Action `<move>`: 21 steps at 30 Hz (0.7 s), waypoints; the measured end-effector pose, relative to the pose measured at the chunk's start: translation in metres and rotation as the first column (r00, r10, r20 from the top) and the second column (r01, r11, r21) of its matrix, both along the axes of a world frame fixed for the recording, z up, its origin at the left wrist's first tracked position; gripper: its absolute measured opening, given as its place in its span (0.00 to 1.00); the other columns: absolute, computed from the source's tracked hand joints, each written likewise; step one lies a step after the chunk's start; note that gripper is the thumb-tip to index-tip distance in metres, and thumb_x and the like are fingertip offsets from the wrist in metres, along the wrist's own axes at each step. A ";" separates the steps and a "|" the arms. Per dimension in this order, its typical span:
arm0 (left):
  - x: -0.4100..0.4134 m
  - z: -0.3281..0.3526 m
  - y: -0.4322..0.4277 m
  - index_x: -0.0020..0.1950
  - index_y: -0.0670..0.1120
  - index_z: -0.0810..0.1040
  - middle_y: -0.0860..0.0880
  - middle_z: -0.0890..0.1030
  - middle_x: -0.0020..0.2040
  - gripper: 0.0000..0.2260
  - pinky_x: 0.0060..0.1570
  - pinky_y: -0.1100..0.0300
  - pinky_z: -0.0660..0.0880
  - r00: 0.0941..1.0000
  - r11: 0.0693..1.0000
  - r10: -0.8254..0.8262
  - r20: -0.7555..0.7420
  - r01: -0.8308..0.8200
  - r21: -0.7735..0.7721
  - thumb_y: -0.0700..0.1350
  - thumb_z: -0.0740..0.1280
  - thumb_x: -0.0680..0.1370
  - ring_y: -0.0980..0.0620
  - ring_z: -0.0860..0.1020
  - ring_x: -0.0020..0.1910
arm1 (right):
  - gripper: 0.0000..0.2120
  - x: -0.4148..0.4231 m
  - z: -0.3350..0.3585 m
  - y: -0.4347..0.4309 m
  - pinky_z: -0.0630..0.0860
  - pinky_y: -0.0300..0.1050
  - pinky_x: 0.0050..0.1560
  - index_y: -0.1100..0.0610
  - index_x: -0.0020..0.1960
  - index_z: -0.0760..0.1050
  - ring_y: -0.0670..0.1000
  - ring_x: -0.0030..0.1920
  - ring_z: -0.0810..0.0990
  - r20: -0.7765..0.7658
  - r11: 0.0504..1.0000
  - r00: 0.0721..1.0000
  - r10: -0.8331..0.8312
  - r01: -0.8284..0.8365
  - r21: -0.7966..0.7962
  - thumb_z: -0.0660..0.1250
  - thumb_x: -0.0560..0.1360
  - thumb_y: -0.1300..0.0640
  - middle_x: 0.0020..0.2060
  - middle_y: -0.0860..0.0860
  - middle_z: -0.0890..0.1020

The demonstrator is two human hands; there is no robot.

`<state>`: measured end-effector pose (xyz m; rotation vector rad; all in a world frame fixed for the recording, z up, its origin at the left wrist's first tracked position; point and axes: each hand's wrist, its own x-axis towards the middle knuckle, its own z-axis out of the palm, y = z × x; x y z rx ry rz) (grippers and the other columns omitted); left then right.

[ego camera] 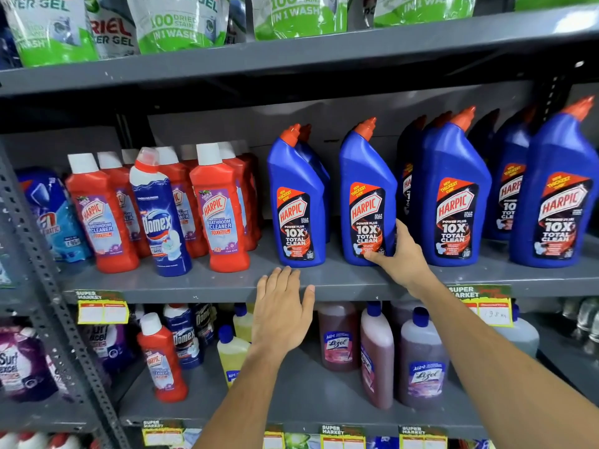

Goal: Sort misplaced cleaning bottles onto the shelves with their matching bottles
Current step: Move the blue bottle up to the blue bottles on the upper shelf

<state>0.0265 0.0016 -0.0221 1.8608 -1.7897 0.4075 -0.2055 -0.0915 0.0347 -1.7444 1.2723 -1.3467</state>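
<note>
middle shelf, grey metal. right hand wraps the lower right side of a blue harpic power plus bottle, thumb across the bottom of the label, fingers behind; bottle upright, standing on the shelf in the row of matching blue harpic bottles. another of these stands just left of it

left hand flat and empty, fingers spread loosely, fingertips resting on the shelf's front edge just below the left blue bottle; grips nothing

left part of same shelf: red harpic bathroom cleaner bottles in rows, white caps. one domex bottle, blue-and-white with red cap, stands among them, tilted slightly, touching the reds either side

lower shelf: a lone red harpic bottle stands near the front, just beside more domex bottles; yellow bottles and brownish lizol bottles to the right

top shelf: green-and-white ariel pouches

yellow price tags on shelf edges; writing too small to read
</note>
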 end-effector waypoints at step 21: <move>0.000 0.002 0.001 0.75 0.45 0.66 0.46 0.70 0.75 0.27 0.77 0.49 0.54 1.000 1.000 -0.010 -0.005 0.010 0.014 0.58 0.47 0.82 0.47 0.63 0.75 | 0.39 0.002 0.003 0.000 0.73 0.51 0.68 0.55 0.79 0.59 0.56 0.69 0.76 -0.090 0.999 0.995 -0.045 0.046 0.009 0.76 0.75 0.60 0.69 0.55 0.77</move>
